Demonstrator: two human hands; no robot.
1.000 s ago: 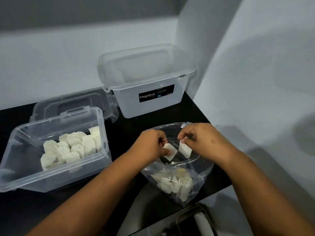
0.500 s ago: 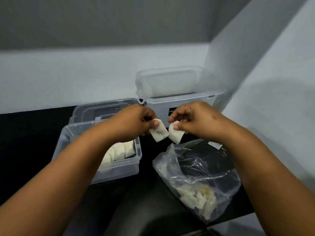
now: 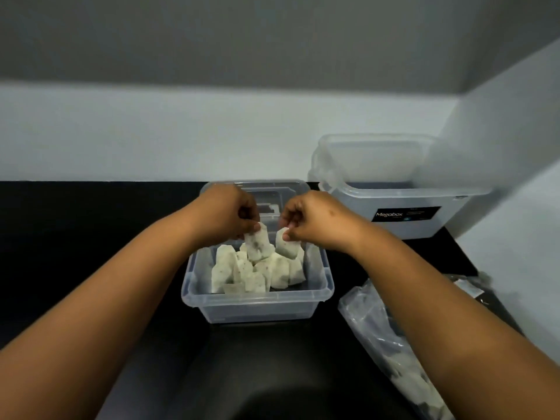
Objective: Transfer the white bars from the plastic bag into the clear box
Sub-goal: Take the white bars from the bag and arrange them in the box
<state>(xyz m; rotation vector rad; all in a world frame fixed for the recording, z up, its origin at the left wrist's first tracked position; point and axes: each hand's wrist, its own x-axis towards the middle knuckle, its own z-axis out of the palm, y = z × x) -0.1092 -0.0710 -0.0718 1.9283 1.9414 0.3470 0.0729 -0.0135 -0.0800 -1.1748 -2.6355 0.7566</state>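
The clear box (image 3: 257,307) stands on the black counter in the middle of the view, with several white bars (image 3: 242,272) piled inside. My left hand (image 3: 225,215) pinches one white bar (image 3: 257,245) just above the pile. My right hand (image 3: 312,218) pinches another white bar (image 3: 286,247) beside it, also over the box. The plastic bag (image 3: 391,347) lies on the counter at the lower right, partly under my right forearm, with more white bars in it.
A clear lid (image 3: 269,192) lies behind the box. A larger clear Megabox tub (image 3: 400,201) stands at the back right, against the pale wall corner. The black counter (image 3: 91,225) stretches left of the box.
Both hands lifted a bar each out of the bag and carried them left to above the clear box. My view has swung left, so the box is now central.
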